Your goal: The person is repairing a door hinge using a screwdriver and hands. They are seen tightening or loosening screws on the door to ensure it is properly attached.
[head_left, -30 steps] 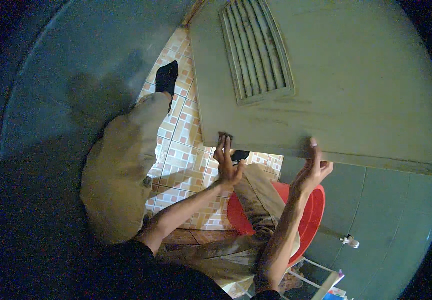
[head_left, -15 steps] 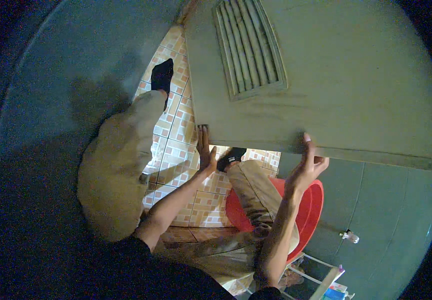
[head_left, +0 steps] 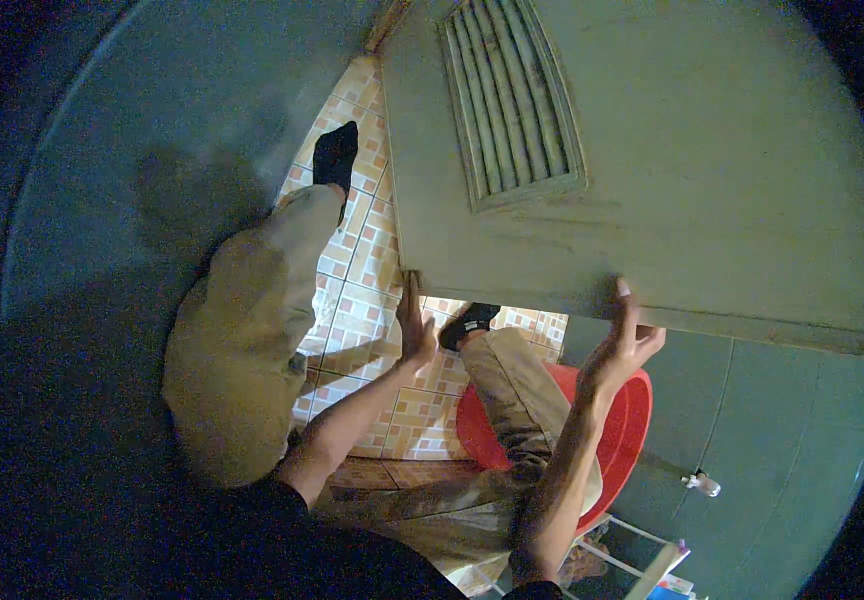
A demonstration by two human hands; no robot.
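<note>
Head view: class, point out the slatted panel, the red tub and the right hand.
Slatted panel (head_left: 652, 165), head view: flat face beside the slats.
Red tub (head_left: 629, 425), head view: right side wall.
Right hand (head_left: 616, 352), head view: mid-hand.

Dim, grainy fisheye view, black corners, edges bowing toward the rim, brightest light on cream-and-orange patterned tile floor (head_left: 352, 300), soft shadow on smooth blue-grey wall (head_left: 102, 220), muted light across flat olive-beige louvred panel (head_left: 692, 180)

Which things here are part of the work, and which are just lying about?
Part of the work:
flat grey-green panel with slatted rectangular vent
left hand, at its corner
right hand, on its lower edge

Just around:
round red plastic basin
white-barred rack
small whitish wall fitting
</note>
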